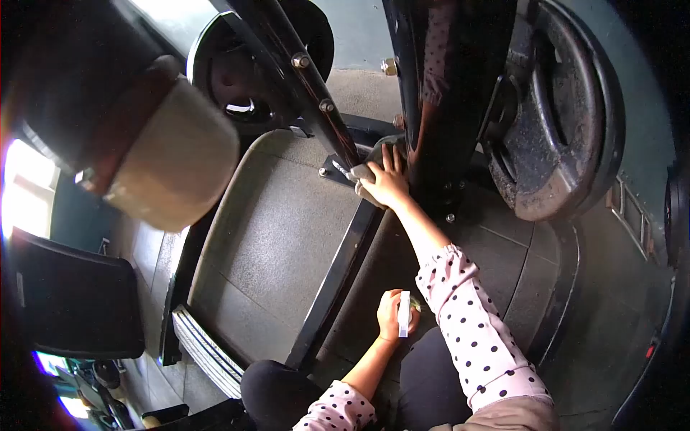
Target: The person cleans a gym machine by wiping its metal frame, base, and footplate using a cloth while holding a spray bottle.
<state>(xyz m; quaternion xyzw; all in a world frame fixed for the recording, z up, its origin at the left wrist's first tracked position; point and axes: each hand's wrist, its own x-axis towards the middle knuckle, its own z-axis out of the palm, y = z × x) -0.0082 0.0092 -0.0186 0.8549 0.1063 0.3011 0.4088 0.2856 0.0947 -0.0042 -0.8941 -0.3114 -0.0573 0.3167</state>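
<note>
By the slanting black bar (314, 86), contact!

Bunched grey cloth (368, 195) slants up-rightward beneath the right hand (388, 182), fingers spread; below, the left hand (389, 316) curls around a slim pale object (404, 316), long axis near-vertical, lower end toward the right knee (431, 363).

Crumpled grey cloth (361, 173) under right hand (387, 179), beside black bar (313, 82); slim whitish object (404, 314) in left hand (390, 316)

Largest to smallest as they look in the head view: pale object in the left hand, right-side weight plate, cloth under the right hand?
Weight plate, clearly largest
Cloth, partly covered by the right hand
Pale object in the left hand
</note>
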